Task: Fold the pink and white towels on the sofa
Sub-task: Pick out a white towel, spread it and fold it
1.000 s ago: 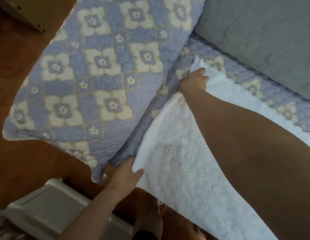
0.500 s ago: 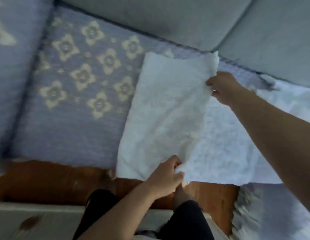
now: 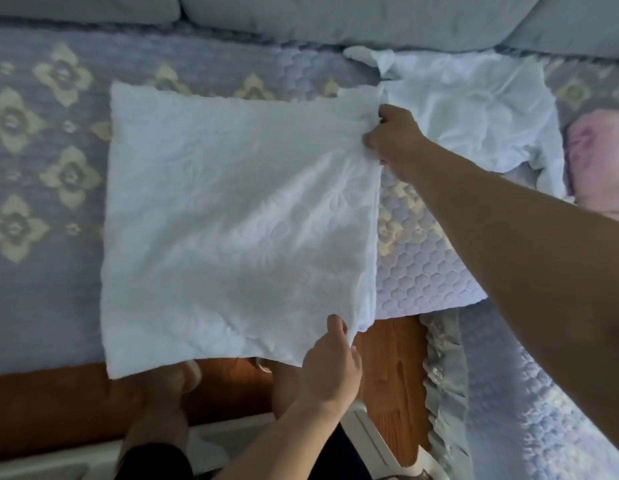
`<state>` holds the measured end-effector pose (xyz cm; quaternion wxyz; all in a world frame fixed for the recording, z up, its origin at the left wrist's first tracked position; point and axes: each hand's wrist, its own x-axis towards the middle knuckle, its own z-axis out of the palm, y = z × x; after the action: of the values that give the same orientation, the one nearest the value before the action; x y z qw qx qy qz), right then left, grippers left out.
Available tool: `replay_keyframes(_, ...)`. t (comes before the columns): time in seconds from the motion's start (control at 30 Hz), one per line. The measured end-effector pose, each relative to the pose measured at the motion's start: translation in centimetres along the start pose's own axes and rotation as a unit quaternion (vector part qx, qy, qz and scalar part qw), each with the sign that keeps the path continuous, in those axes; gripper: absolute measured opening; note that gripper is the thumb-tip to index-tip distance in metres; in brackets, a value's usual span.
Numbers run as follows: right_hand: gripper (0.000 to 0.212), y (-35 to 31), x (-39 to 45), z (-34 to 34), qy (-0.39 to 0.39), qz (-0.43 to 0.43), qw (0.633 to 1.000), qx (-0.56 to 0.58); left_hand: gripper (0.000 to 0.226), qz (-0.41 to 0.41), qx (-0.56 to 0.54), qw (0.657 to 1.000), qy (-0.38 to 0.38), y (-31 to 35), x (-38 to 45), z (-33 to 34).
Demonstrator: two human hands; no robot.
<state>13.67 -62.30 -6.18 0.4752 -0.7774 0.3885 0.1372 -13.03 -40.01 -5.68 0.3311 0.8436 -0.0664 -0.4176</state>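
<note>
The sofa (image 3: 41,258) fills most of the view; its ends are cut off at both sides, and only the lower edges of three grey back cushions (image 3: 335,19) show along the top. The seat carries one lavender quilted cover (image 3: 48,168) with cream flower motifs, partly hidden under the cloths.

Towels counted: three. One white towel (image 3: 239,216) lies folded flat on the seat, front edge overhanging toward the wooden floor (image 3: 387,375); how many layers it holds cannot be told. A second white towel (image 3: 474,112) lies crumpled against the back cushions to the right, its lower part hidden behind the right forearm. One pink towel (image 3: 599,157) lies bunched at the far right, cut off by the frame edge.

Hands counted: two. The right hand (image 3: 391,140) has its fingers curled round the folded towel's far right corner, bunching the cloth. The left hand (image 3: 332,362) pinches the near right corner, thumb on top, remaining fingers hidden beneath the cloth.

Below, two bare feet (image 3: 176,379) stand on the floor, one largely hidden by the left arm. A pale object (image 3: 232,434) along the bottom edge is cut off and unidentifiable.
</note>
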Motion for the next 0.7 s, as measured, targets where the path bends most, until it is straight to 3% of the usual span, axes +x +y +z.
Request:
replay_keyframes(0.13,0.049,2.4,1.5,-1.1,0.017,-0.013,0.999,0.028,0.030,0.007,0.036,0.999,-0.009,1.7,0.8,3.6)
replay_keyframes(0.27,0.064,6.2,2.0,-0.9,0.006,0.001,1.000,0.016,0.058,-0.040,0.033,0.995,-0.091,0.6,2.4,5.0)
replay_keyframes(0.33,0.057,9.0,0.4,-0.6,0.071,0.005,0.997,0.021,0.056,-0.063,0.032,0.997,-0.023,-1.5,2.6,3.7)
replay_keyframes(0.4,0.039,13.3,-3.2,-0.5,0.125,0.016,0.992,0.022,0.048,-0.074,0.026,0.988,0.131,-4.8,1.9,0.3)
replay_keyframes(0.47,0.028,18.6,-8.7,-0.1,0.125,0.066,0.990,0.008,0.047,-0.102,0.096,0.949,0.282,-9.9,1.0,-4.3)
replay_keyframes(0.5,0.036,21.1,-11.8,0.3,0.109,0.097,0.989,-0.001,0.050,-0.145,0.132,0.925,0.327,-12.9,0.5,-6.8)
replay_keyframes(0.6,0.048,27.1,-19.4,2.5,0.040,0.197,0.979,0.027,0.068,-0.293,0.076,0.901,0.311,-20.7,-0.1,-12.3)
replay_keyframes(0.7,0.067,29.3,-22.5,5.4,-0.057,0.273,0.952,0.128,0.075,-0.350,-0.049,0.899,0.260,-25.2,1.0,-15.0)
